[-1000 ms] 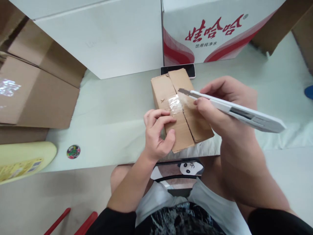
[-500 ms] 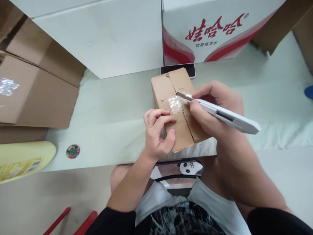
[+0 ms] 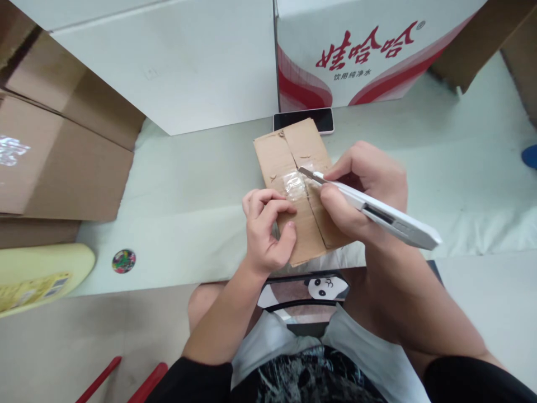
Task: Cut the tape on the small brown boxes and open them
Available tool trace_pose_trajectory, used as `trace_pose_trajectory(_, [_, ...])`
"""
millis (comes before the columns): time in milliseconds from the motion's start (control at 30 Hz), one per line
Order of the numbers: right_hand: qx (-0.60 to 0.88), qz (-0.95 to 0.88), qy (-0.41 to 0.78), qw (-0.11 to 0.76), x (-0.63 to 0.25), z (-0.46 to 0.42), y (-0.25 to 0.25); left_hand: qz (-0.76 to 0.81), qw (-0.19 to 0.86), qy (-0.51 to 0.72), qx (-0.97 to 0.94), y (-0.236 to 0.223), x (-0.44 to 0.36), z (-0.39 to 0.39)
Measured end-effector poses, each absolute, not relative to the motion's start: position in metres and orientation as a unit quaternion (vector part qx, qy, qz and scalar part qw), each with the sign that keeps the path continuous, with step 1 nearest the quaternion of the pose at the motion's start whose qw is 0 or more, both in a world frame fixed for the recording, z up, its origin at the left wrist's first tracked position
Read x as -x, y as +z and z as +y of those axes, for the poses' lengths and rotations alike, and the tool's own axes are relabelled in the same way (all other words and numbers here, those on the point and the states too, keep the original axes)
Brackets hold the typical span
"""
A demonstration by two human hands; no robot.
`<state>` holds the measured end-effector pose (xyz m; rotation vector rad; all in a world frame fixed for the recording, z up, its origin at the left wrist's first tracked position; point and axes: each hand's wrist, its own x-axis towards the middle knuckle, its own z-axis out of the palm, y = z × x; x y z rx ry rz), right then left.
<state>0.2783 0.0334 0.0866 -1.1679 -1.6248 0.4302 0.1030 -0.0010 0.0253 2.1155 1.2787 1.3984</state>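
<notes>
A small brown cardboard box (image 3: 289, 154) lies on the pale green table (image 3: 184, 190) in front of me, its two top flaps joined by a strip of clear tape (image 3: 293, 183). My left hand (image 3: 264, 229) is curled round the box's near left corner and grips it. My right hand (image 3: 364, 196) is closed on a white utility knife (image 3: 377, 211). The knife's blade tip rests on the tape at the seam between the flaps.
A phone (image 3: 304, 120) lies flat just behind the box. A white carton with red print (image 3: 356, 50) and a plain white carton (image 3: 168, 61) stand at the back. Brown cartons (image 3: 62, 145) are stacked left. A yellow object (image 3: 37, 274) and a round sticker (image 3: 123, 261) lie at left.
My right hand has brought the knife down and leftward until the blade tip reached the tape at the seam. My left hand has kept its grip on the box.
</notes>
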Motion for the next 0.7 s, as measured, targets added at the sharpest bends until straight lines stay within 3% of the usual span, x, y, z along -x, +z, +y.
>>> trace_pose_trajectory(700, [0.439, -0.68, 0.183, 0.558, -0.2856, 0.0317, 0.0831, 0.443, 0.156, 0.486, -0.737, 0.0259, -0.1041, -0.002])
